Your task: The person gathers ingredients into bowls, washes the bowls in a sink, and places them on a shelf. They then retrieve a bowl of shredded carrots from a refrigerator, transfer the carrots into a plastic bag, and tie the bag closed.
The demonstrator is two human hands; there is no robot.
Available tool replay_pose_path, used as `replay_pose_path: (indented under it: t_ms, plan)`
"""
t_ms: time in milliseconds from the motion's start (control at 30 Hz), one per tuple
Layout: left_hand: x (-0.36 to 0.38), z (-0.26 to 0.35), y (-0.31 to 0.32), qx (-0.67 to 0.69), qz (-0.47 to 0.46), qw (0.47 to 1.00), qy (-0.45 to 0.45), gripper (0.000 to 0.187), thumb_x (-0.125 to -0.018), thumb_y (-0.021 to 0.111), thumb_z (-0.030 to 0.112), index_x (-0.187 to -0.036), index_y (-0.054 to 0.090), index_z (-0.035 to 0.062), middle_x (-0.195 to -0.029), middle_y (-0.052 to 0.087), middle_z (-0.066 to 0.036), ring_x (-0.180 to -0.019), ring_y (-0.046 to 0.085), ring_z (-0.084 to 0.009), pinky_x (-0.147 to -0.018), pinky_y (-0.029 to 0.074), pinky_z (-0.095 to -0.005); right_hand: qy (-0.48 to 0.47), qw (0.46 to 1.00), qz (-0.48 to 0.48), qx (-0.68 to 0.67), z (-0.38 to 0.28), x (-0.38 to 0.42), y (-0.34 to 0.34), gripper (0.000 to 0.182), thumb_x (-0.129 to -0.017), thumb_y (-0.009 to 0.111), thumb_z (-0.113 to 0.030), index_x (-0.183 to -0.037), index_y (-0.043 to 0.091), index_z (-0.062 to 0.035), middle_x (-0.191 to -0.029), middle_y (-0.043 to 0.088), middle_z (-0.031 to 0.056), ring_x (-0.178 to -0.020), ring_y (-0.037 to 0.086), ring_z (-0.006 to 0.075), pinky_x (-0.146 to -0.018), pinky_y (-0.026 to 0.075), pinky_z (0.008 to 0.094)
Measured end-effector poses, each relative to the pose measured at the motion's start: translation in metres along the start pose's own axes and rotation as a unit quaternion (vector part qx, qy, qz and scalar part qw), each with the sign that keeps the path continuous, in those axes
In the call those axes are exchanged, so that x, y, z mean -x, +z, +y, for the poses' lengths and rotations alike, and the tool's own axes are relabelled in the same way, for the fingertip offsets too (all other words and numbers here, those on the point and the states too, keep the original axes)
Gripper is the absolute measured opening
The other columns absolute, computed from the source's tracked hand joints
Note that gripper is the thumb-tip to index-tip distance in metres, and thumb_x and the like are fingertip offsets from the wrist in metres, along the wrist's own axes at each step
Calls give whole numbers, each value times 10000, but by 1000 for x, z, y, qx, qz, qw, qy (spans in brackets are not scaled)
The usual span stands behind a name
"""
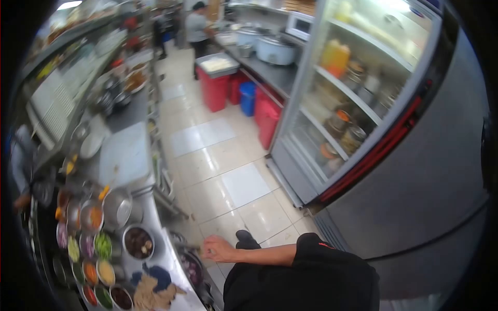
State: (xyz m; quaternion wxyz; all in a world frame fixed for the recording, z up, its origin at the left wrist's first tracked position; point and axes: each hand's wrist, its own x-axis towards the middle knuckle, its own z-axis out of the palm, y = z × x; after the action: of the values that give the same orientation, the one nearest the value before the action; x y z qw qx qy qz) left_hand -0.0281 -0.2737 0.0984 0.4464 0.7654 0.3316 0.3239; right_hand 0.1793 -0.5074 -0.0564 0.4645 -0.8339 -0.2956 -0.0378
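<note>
My right hand [218, 249] reaches leftward across the front of my body, low beside the metal counter [171, 249]. Its fingers are loosely bent and slightly apart, and nothing shows between them. Nearest to it is a container of purple-red pieces [192, 268] below the counter edge. On the counter are a steel bowl of dark pieces [138, 242], an empty-looking steel bowl [118, 207], a bowl of chopped green food [103, 245] and a crumpled tan cloth [153, 294] beside a dark blue cloth [158, 276]. My left hand is out of view.
A glass-door fridge [306, 160] stands right of the tiled aisle [207, 171]. Red bins [213, 90] and a blue bin [248, 98] line the far side. A person [197, 28] stands farther back; another person's arm [22, 199] shows at the far left.
</note>
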Motion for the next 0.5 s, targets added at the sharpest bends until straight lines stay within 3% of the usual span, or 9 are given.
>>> replay_pose_path:
  t_ms: [33, 100, 167, 233, 267, 300, 400, 500]
  plan:
    - [-8, 18, 27, 10, -22, 1000, 15, 311, -874, 646, 166, -1082, 615, -62, -1011, 651, -174, -935, 606, -223, -851, 474, -343, 35, 999, 31, 25, 20, 7, -22, 230, -733, 726, -235, -723, 571, -66, -901, 588, 89, -915, 539, 312, -802, 432, 408]
    - [-25, 44, 76, 4, -146, 988, -46, 292, -877, 636, 162, -1080, 623, -47, -1029, 654, -177, -945, 611, -213, -853, 472, -334, 96, 987, 106, 68, 47, 18, -65, 218, -725, 729, -219, -730, 566, -75, -893, 590, 89, -893, 548, 315, -791, 438, 408]
    - [-41, 77, 120, -151, -224, 960, -79, 291, -877, 630, 177, -1109, 632, 2, -1027, 659, -156, -928, 612, -224, -825, 472, -325, 158, 966, 169, 111, 80, 30, -105, 192, -719, 727, -197, -749, 577, -81, -900, 597, 88, -890, 553, 315, -795, 441, 401]
    - [-49, 87, 177, -47, -231, 970, 64, 293, -881, 624, 176, -1127, 628, 18, -1004, 657, -152, -902, 608, -226, -799, 472, -314, 198, 944, 223, 138, 105, 37, -144, 175, -720, 720, -189, -747, 587, -80, -891, 601, 92, -890, 554, 316, -796, 441, 400]
    - [-49, 109, 192, -74, -277, 957, 39, 291, -888, 617, 184, -1119, 625, 7, -1005, 652, -149, -896, 602, -218, -795, 468, -307, 237, 924, 258, 153, 116, 41, -160, 158, -720, 714, -180, -746, 596, -78, -883, 604, 96, -890, 555, 316, -796, 442, 398]
    - [-62, 90, 220, -35, -318, 946, 47, 288, -889, 621, 192, -1083, 624, -21, -979, 650, -134, -883, 595, -201, -796, 465, -301, 238, 920, 268, 157, 127, 42, -178, 158, -720, 714, -180, -746, 596, -78, -883, 604, 96, -890, 555, 316, -796, 442, 398]
    - [-58, 131, 288, 36, -374, 925, 48, 259, -891, 616, 176, -1030, 627, -42, -950, 654, -127, -856, 593, -187, -772, 474, -303, 342, 883, 282, 154, 158, 47, -213, 146, -728, 695, -199, -730, 625, -71, -848, 622, 120, -883, 559, 323, -803, 449, 399]
    - [-58, 141, 354, 50, -444, 888, 112, 251, -887, 618, 169, -1016, 633, -45, -929, 657, -133, -830, 595, -187, -749, 481, -303, 389, 871, 273, 124, 181, 50, -237, 121, -717, 682, -183, -711, 624, -77, -855, 621, 111, -894, 568, 327, -805, 465, 406]
